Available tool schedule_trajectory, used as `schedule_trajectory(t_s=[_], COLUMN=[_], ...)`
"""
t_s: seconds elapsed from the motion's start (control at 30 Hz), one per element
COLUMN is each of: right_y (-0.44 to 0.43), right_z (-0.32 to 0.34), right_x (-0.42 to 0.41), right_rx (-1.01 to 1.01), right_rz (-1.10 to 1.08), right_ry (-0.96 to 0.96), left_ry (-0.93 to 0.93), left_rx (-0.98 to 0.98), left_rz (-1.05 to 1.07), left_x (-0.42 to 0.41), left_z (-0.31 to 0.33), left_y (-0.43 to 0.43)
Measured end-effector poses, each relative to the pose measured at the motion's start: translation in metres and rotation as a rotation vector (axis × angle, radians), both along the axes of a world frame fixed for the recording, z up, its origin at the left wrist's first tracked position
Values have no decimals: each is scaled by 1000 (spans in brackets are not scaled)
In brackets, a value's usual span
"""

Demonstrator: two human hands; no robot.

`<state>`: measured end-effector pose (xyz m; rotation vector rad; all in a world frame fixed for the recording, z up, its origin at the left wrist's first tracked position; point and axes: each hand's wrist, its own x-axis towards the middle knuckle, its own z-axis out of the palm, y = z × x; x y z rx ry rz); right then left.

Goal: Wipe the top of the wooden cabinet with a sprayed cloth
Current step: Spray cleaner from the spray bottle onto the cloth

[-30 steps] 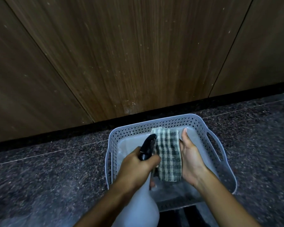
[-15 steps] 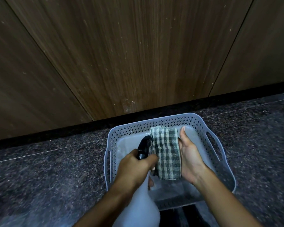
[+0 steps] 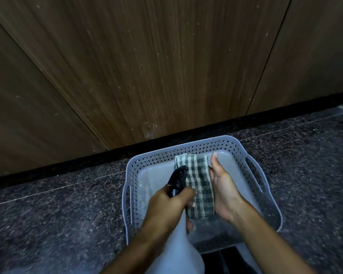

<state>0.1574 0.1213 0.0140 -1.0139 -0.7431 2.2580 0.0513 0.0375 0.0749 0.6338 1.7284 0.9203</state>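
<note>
My left hand (image 3: 167,208) grips a white spray bottle (image 3: 178,256) by its neck, and the black nozzle (image 3: 176,179) points at the cloth. A folded green-and-white checked cloth (image 3: 199,184) stands upright in my right hand (image 3: 225,191), pressed against the open palm with the fingers behind it. Both hands are over a grey perforated plastic basket (image 3: 186,150). Dark wooden cabinet panels (image 3: 147,66) rise just behind the basket; the cabinet's top is out of view.
The basket sits on a dark speckled stone floor (image 3: 57,210) with thin pale joint lines. A black plinth strip (image 3: 87,161) runs along the foot of the wooden panels. Handle cut-outs (image 3: 254,175) open in the basket's sides.
The cloth and my right hand have shifted slightly up and left towards the nozzle. My left hand holds the bottle in nearly the same place.
</note>
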Motion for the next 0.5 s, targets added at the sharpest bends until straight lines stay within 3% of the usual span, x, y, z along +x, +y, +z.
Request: schedule_trajectory(t_s=[0.5], right_y=[-2], right_z=[-6], right_x=[5], right_rx=[24], right_rz=[13], right_ry=[11], left_ry=[-57], left_rx=[-43], left_rz=[-25], left_x=[3], left_z=[-2], left_y=[2])
